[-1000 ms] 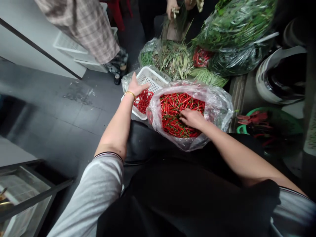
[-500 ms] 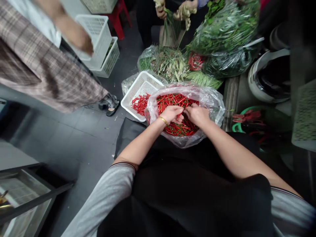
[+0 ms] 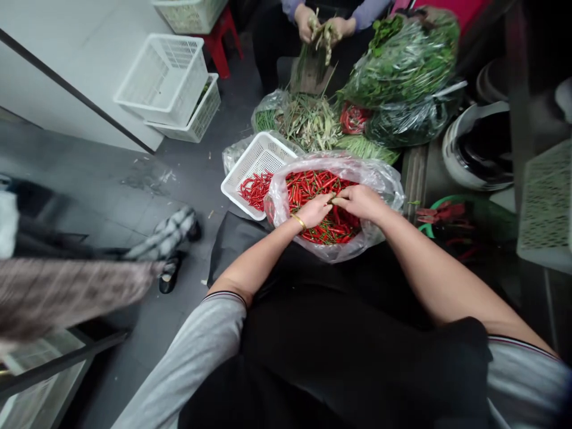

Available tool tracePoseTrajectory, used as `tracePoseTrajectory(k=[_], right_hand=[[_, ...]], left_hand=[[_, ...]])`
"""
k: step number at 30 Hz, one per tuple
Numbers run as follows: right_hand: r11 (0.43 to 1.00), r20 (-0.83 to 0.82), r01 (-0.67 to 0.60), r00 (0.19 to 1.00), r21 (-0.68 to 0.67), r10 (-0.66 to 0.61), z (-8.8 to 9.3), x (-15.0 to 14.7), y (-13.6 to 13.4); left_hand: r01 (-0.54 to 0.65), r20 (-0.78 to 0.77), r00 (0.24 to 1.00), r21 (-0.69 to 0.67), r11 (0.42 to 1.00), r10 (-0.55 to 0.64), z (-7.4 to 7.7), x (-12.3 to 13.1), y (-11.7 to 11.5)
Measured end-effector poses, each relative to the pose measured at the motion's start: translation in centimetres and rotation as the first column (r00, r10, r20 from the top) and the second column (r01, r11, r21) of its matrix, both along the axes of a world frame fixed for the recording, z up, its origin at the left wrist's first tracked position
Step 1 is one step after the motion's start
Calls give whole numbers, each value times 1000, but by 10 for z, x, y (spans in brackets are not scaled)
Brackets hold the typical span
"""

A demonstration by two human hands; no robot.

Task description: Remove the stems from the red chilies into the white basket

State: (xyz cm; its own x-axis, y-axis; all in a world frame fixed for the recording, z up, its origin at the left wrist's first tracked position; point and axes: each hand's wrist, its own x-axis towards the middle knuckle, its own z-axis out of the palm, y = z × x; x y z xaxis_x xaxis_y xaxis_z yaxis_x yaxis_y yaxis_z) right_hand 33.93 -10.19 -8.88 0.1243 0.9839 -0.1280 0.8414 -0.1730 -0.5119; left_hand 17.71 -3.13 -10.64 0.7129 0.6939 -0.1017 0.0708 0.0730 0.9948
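An open clear plastic bag [image 3: 279,196] full of red chili peppers [image 3: 313,182] with green stems rests against my black apron. Above the peppers, my left hand [image 3: 315,210], with a gold bracelet at its wrist, is closed with fingertips pinched on a chili pepper, mostly hidden by the fingers. Fingertip to fingertip with it, my right hand [image 3: 363,202] pinches at the same pepper's stem end, where a bit of green shows. Left of the bag, touching it, a white plastic basket [image 3: 233,189] holds a small heap of red chilies [image 3: 255,190].
Beyond the bag lie scallions [image 3: 313,122] and bagged greens [image 3: 402,65]. A co-worker's hands [image 3: 342,27] hold pale-rooted greens. White crates [image 3: 165,77] stand at the back left, a white bucket [image 3: 456,149] and green basin [image 3: 482,208] at right. A passer-by's shoe [image 3: 168,274] is at left.
My hands have come together, fingertips meeting over the bag. The person in the plaid apron has moved down and left, uncovering the white crates and wall. The co-worker's hands have shifted slightly.
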Motion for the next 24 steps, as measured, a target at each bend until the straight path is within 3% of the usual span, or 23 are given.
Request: tracePoseTrajectory(k=[1,2,4,6,7,9,12,14,15,17,20,22,23,24], right_hand=[[995,-190,98,977,8,-94,-2,-4,-1],[979,-388,202,902,-12,-191,-5,-10,-1],[931,-687,342,647,-124,-329,-14,-22,-2],[899,-805,374,448,-226,-389,-22,-32,-2],[891,-817,379,410,-252,-405,-26,-35,-3],[886,-787,400,458,-234,-414,-29,-38,-5],[924,-575,381,750,-27,-326,-27,-37,-9],[938,-447,337,854,87,-266,-23,-37,-13],[938,-465,333,848,97,-253,-21,-37,-14],[938,-596,344,763,44,-251,-18,-37,-16],[949,-794,313,573,-16,-203,-15,-32,-16],[962,-863,274,482,-19,-154,-15,-24,-18],[970,-846,243,510,-30,-154,-17,-19,-19],[977,-783,209,598,-51,-169,-19,-14,-21]], left_hand=[[-18,-7,1000,-75,997,17,-4,1,-1],[-31,-17,999,-163,986,29,-7,2,-2],[-19,-21,1000,-342,940,12,-12,0,-3],[22,-9,1000,-475,879,-30,-13,-5,-5],[35,-16,999,-520,853,-51,-13,-7,-7],[19,-75,994,-556,831,-73,-12,-11,-10],[-23,-192,979,-453,891,-72,-13,-14,-14],[-34,-254,966,-319,947,-50,-14,-15,-16],[-34,-267,963,-233,972,-30,-13,-15,-16],[-17,-224,974,-24,1000,11,-10,-15,-18],[50,-63,997,240,969,-36,0,-14,-18],[73,-10,997,302,951,-74,4,-15,-14],[65,-9,998,300,952,-66,5,-17,-10],[41,-21,999,274,961,-36,4,-19,-6]])
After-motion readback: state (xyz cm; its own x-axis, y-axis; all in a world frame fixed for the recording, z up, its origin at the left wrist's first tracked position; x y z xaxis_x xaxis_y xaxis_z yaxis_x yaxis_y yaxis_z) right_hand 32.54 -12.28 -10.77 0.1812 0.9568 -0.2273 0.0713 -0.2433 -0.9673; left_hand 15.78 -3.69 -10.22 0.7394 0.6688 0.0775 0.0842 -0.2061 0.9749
